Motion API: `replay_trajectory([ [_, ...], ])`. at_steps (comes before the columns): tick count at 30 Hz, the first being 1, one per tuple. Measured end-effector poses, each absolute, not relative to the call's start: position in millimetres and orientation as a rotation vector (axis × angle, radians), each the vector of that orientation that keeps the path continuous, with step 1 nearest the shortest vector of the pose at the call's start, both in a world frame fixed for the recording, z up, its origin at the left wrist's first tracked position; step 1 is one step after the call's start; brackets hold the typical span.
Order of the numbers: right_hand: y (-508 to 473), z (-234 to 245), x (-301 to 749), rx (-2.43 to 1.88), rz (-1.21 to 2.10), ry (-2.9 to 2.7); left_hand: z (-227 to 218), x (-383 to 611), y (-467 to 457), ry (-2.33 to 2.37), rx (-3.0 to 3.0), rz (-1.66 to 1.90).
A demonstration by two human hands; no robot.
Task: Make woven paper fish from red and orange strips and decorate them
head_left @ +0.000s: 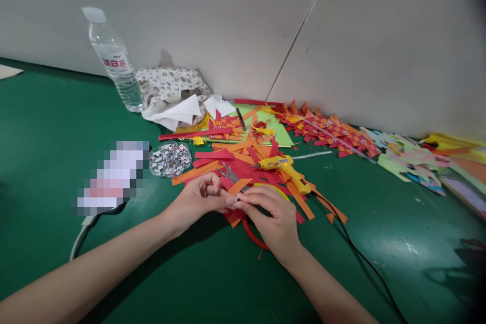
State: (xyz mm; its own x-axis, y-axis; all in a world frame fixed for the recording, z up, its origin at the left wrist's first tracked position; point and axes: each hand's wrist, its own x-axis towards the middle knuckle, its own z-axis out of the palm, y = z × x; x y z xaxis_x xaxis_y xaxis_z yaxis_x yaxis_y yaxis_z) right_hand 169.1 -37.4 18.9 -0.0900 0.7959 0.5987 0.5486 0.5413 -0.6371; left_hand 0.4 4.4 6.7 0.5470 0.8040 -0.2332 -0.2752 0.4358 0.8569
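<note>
My left hand and my right hand meet fingertip to fingertip over a heap of red and orange paper strips on the green table. Both pinch the same orange paper strip between thumb and fingers. Grey scissors lie on the strips just behind my hands. Under my right hand part of a red ring shows. A yellow glue gun rests on the strips to the right, its black cord running toward me.
A clear tray of googly eyes sits left of the strips. Behind it stand a water bottle, a patterned cloth bag and white tissue. Woven red-orange paper pieces and pale paper cutouts line the wall.
</note>
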Motion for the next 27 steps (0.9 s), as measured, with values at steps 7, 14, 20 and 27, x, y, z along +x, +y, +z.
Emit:
replay_trajectory([
  [7, -37.8, 19.9, 169.5, -1.130, 0.305, -1.765, 7.9, 0.2, 3.9, 0.711, 0.879, 0.743],
  [14, -37.6, 17.9, 170.0, -1.125, 0.296, -1.763, 6.9, -0.2, 4.7, 0.703, 0.878, 0.735],
  [20, -37.5, 17.4, 170.2, -1.113, 0.305, -1.766, 4.9, 0.3, 5.4, 0.670, 0.876, 0.746],
  [27, -37.4, 17.4, 170.1, -1.110, 0.318, -1.762, 5.1, -0.7, 4.4, 0.682, 0.879, 0.747],
])
